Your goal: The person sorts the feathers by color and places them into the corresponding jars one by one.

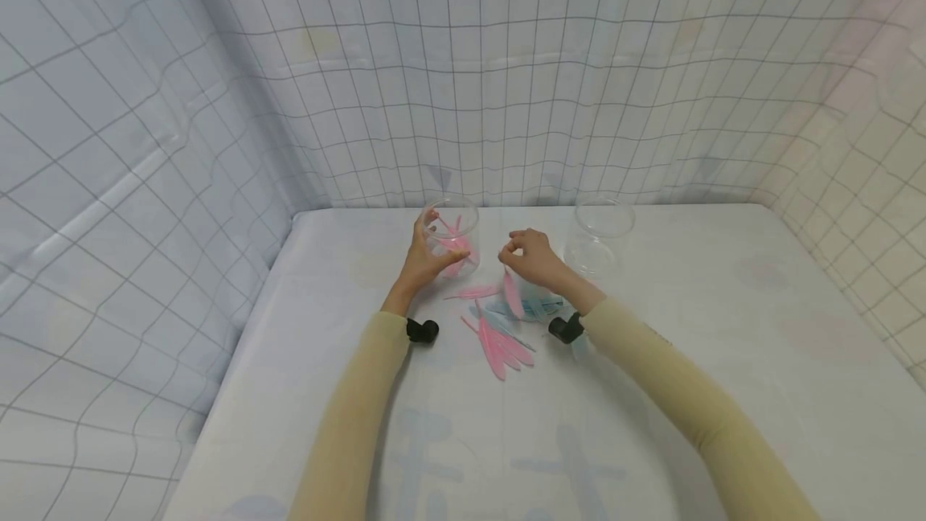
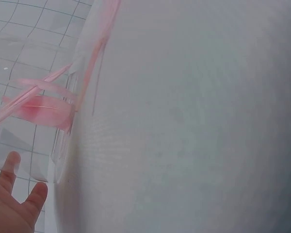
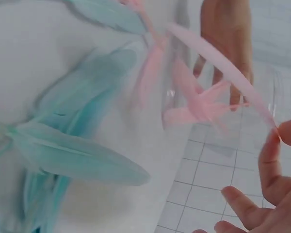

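In the head view my left hand (image 1: 425, 262) holds a clear round jar (image 1: 473, 223) from its left side, thumb in front and fingers behind. Several pink feathers (image 2: 43, 111) lie inside that jar. My right hand (image 1: 534, 257) pinches one pink feather (image 1: 512, 296) by its quill between thumb and index finger, tip hanging down, just right of the jar. The right wrist view shows this pinched feather (image 3: 228, 70) with the jar behind it. Below the hands, loose pink feathers (image 1: 495, 348) and blue-green feathers (image 1: 538, 309) lie on the table.
A second clear jar (image 1: 604, 231) stands farther right, behind my right forearm. The white table (image 1: 687, 264) is backed by a gridded cloth (image 1: 521, 87), with more gridded cloth at both sides. One pink feather (image 1: 475, 293) lies close in front of the left jar.
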Available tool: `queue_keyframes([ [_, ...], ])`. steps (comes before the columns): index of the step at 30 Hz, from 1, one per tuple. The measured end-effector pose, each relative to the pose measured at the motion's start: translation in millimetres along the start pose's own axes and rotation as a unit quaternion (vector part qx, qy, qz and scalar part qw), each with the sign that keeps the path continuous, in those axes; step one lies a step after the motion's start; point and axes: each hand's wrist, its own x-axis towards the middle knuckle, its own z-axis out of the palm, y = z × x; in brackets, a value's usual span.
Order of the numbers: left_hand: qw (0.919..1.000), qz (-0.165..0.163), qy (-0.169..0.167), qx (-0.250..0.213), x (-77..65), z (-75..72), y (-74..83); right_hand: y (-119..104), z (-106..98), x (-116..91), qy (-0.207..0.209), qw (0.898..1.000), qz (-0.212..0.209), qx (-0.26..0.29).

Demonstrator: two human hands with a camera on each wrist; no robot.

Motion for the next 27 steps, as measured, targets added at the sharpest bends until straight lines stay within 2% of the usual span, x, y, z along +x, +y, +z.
queue_keyframes([
  [3,1.0,0.003,-0.002,-0.001,-0.6,-1.2,0.7,-3.0,-4.8,8.0,0.056,0.997,-0.009,0.043],
  [5,1.0,0.004,-0.003,-0.003,-0.5,-1.4,0.4,-6.1,-7.7,13.0,0.089,0.992,-0.004,0.089],
  [9,1.0,0.003,-0.005,-0.006,-0.3,-1.0,-1.1,-16.4,-12.2,23.7,0.142,0.975,0.012,0.168],
  [15,0.999,0.013,-0.021,-0.038,-8.3,-4.6,21.1,-37.5,-12.7,44.2,0.207,0.949,0.024,0.238],
  [16,0.9988,0.015,-0.022,-0.042,-8.4,-4.6,21.2,-41.0,-11.9,47.6,0.217,0.944,0.023,0.248],
  [20,0.9995,0.016,-0.013,-0.024,-1.4,-1.8,3.7,-53.7,-6.4,57.7,0.248,0.927,0.01,0.281],
  [24,0.9999,0.011,-0.004,-0.008,0.8,0.2,-3.1,-57.7,3.3,63.7,0.261,0.924,-0.006,0.278],
  [27,0.9999,0.009,-0.001,-0.008,-0.1,0.7,-2.9,-55.3,10.8,66.3,0.251,0.933,0.002,0.259],
])
